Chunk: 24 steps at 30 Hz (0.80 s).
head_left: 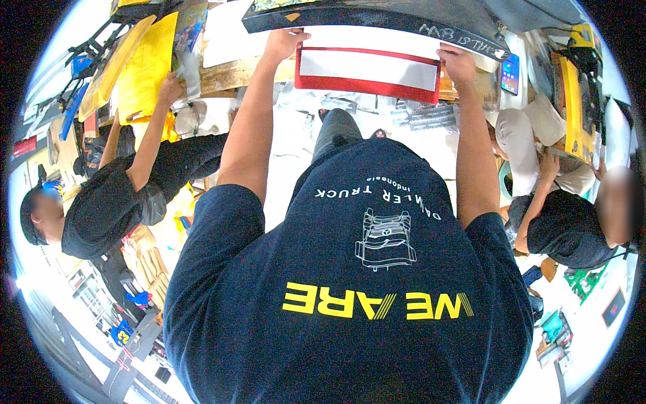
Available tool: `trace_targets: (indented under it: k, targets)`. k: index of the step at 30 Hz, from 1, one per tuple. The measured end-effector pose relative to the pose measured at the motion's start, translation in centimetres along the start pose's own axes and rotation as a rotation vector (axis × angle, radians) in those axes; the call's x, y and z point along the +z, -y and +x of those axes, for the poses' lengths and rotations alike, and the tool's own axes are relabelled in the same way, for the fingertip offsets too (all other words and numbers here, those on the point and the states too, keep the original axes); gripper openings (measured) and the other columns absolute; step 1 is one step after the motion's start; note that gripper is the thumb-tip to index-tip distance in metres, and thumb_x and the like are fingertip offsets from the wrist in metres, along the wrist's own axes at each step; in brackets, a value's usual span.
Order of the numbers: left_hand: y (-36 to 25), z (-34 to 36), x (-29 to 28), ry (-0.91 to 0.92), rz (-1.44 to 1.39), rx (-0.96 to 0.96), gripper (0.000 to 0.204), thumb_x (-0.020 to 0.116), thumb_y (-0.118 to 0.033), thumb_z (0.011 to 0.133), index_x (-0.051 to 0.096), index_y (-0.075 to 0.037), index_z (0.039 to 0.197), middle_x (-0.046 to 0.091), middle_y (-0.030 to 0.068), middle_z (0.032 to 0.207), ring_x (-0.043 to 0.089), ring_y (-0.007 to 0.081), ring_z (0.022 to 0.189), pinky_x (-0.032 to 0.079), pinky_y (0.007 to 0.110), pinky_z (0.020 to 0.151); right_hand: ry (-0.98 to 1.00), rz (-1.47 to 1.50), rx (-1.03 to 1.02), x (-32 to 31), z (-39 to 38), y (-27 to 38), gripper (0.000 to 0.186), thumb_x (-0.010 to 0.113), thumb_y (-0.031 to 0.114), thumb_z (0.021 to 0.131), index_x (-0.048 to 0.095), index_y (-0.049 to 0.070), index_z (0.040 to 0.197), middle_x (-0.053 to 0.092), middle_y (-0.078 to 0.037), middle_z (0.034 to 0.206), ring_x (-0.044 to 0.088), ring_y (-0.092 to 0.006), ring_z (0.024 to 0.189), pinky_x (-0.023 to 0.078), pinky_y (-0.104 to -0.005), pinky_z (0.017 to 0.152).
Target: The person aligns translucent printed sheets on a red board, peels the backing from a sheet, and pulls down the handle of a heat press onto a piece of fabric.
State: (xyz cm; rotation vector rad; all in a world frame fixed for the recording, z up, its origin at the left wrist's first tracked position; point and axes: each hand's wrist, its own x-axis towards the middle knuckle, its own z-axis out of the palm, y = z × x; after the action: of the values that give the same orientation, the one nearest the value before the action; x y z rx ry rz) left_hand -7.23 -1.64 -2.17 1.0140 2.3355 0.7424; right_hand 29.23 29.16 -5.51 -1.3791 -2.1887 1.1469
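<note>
A white sheet with a red border (367,90) spans the space between my hands, its lower edge toward me. My left hand (285,44) is closed at its upper left corner, thumb and fingers pinched together. My right hand (458,65) is closed at the upper right corner, fingertips curled at the edge. Just beyond both hands lies a dark, thick-edged board (377,31) with chalk-like handwriting along its near side; it partly hides what is behind the fingertips.
A wooden table edge (229,75) runs left of my left arm. To the left a person's hand (171,88) is at a yellow sheet (145,67). A phone (510,73) lies right of my right hand. Another person (572,225) sits at the right, near a yellow panel (576,111).
</note>
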Motion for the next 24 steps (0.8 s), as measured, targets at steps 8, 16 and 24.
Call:
trace_targets:
  k: [8, 16, 24]
  targets:
    - [1.9, 0.2, 0.5, -0.090, 0.125, 0.117, 0.044, 0.080, -0.043, 0.084, 0.081, -0.005, 0.106, 0.078, 0.0127, 0.089, 0.074, 0.0217, 0.084, 0.055, 0.035, 0.080, -0.002, -0.143, -0.094, -1.0, -0.7, 0.6, 0.030, 0.087, 0.032, 0.078, 0.081, 0.010, 0.097, 0.079, -0.007, 0.085, 0.073, -0.0185, 0.076, 0.056, -0.0324, 0.074]
    - [1.5, 0.2, 1.2, -0.133, 0.124, 0.138, 0.037, 0.084, -0.030, 0.081, 0.080, -0.004, 0.106, 0.079, 0.0143, 0.094, 0.075, 0.0240, 0.084, 0.058, 0.035, 0.081, -0.025, -0.123, -0.172, -0.4, -0.7, -0.5, 0.031, 0.086, 0.027, 0.077, 0.079, 0.008, 0.100, 0.079, -0.010, 0.097, 0.076, -0.0268, 0.090, 0.058, -0.0382, 0.086]
    - [2.0, -0.2, 1.3, -0.114, 0.095, 0.075, 0.041, 0.081, -0.039, 0.084, 0.079, -0.004, 0.106, 0.079, 0.0141, 0.104, 0.075, 0.0280, 0.097, 0.056, 0.040, 0.087, -0.091, -0.158, -0.200, 0.0, -1.8, 0.6, 0.030, 0.086, 0.023, 0.079, 0.077, 0.007, 0.103, 0.080, -0.010, 0.092, 0.077, -0.0218, 0.084, 0.058, -0.0339, 0.079]
